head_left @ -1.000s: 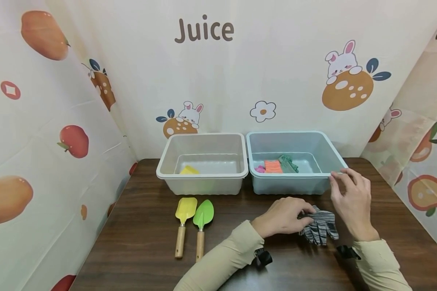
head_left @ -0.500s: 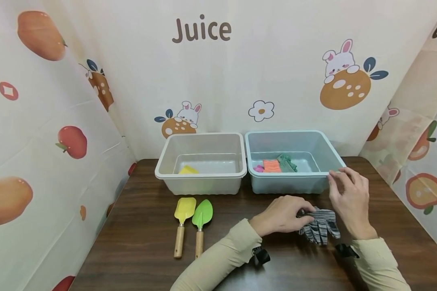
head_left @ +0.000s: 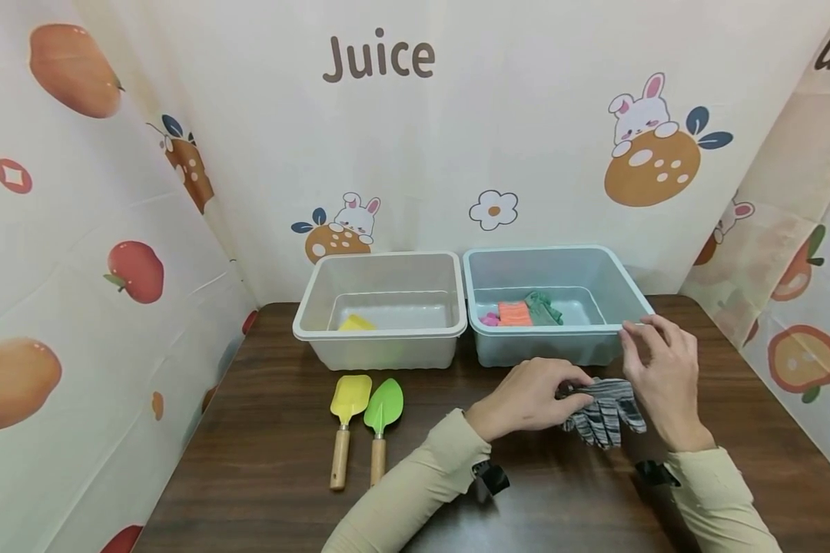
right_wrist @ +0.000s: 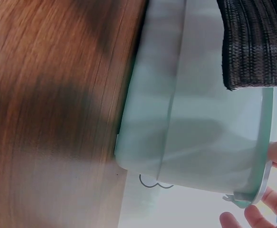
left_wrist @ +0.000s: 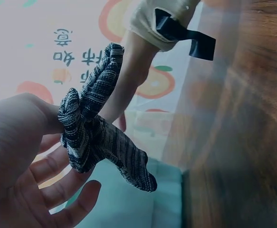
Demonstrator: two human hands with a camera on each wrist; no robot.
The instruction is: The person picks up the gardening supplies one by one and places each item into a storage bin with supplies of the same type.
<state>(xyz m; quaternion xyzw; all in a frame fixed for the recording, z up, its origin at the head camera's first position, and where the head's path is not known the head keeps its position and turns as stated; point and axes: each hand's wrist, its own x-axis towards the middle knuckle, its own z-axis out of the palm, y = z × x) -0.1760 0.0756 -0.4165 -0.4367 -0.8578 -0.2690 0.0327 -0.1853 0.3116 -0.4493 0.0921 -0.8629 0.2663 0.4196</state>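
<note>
Pinched between my left thumb and fingers, a black-and-grey striped knit glove (head_left: pixel 605 411) hangs in front of the light blue bin (head_left: pixel 546 351). My left hand (head_left: pixel 529 395) comes at the glove from its left side. In the left wrist view the bunched glove (left_wrist: pixel 100 126) sits at the fingertips, its fingers sticking out. My right hand (head_left: pixel 667 384) holds the bin's front right corner, thumb and fingers at the rim. The right wrist view shows the glove's ribbed cuff (right_wrist: pixel 254 45) before the bin's wall (right_wrist: pixel 205 133).
Inside the blue bin lie an orange cloth piece (head_left: pixel 515 313), a green cloth piece (head_left: pixel 542 309) and something pink (head_left: pixel 489 319). Left of it stands a grey-white bin (head_left: pixel 387 349) with a yellow item (head_left: pixel 356 322). Yellow (head_left: pixel 350 395) and green (head_left: pixel 383 407) hand trowels lie in front.
My left hand has risen slightly, lifting the glove toward the blue bin. The right hand stays at the bin's corner. The head view has shifted a little.
</note>
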